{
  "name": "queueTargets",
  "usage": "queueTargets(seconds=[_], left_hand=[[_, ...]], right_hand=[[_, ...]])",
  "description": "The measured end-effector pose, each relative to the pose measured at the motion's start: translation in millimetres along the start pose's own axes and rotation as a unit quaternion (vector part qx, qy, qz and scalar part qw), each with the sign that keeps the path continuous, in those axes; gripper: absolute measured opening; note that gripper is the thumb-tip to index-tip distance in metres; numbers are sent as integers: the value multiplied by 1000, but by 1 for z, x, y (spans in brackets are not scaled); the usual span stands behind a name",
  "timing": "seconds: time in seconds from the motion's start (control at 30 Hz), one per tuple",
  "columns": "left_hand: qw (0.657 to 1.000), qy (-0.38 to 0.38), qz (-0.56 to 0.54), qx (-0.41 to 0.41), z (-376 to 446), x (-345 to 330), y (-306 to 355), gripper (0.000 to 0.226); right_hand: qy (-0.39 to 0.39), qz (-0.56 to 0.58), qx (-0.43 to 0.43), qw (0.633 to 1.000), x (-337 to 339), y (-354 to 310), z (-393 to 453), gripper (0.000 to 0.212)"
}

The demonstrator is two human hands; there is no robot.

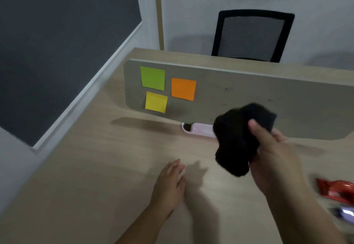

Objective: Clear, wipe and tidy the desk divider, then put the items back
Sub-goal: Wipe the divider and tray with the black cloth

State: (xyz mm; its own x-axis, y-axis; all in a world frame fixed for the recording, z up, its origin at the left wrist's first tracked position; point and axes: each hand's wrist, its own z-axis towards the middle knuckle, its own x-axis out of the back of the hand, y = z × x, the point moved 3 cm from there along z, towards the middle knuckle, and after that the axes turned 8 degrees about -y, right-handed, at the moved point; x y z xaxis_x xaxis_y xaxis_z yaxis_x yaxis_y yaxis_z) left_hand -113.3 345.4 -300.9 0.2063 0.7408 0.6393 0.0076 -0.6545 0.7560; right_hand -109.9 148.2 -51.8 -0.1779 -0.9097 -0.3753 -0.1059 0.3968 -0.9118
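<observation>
A grey-beige desk divider (249, 94) stands across the wooden desk (95, 167). Three sticky notes cling to its left end: a green note (152, 78), an orange note (183, 89) and a yellow note (156, 102). My right hand (275, 157) is shut on a bunched black cloth (237, 138), held above the desk just in front of the divider's lower middle. My left hand (169, 182) rests flat on the desk with fingers apart, holding nothing. A white cable slot cover (197, 128) lies at the divider's base, partly hidden by the cloth.
A red stapler-like item (337, 190) and a blurred purple object (344, 213) lie at the desk's right edge. A black mesh chair (252, 34) stands behind the divider. A dark wall panel (57, 42) borders the desk on the left.
</observation>
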Motion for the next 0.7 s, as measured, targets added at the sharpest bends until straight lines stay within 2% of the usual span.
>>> queueTargets(seconds=[0.07,0.1,0.13,0.2,0.27,0.33,0.47,0.6,0.63,0.67,0.7], left_hand=[[988,-32,151,-3,11,-16,1,56],[979,-32,201,0,13,-18,3,56],[973,-32,228,2,16,-19,5,56],[965,-30,261,12,20,-23,7,59],[963,-25,267,24,23,-25,7,64],[959,-24,279,36,29,-28,5,69],[955,5,293,53,49,-30,0,76],[951,15,300,71,60,-28,-2,77],[951,17,299,71,61,-28,-2,77],[951,20,299,72,60,-29,-2,77],[952,21,297,74,61,-30,-3,77]], right_hand=[[53,-113,182,975,-2,-29,18,17],[76,-197,272,939,-3,-34,30,17],[97,-298,347,884,-4,-34,47,23],[127,-492,435,743,-4,-24,90,30],[145,-642,451,603,-3,-7,131,35],[113,-721,445,519,4,15,169,43],[72,-755,493,426,28,67,206,54],[-105,-824,463,309,93,144,210,69],[-128,-831,454,293,107,151,209,70],[-137,-829,457,292,113,149,207,68],[-129,-817,470,309,112,138,207,63]])
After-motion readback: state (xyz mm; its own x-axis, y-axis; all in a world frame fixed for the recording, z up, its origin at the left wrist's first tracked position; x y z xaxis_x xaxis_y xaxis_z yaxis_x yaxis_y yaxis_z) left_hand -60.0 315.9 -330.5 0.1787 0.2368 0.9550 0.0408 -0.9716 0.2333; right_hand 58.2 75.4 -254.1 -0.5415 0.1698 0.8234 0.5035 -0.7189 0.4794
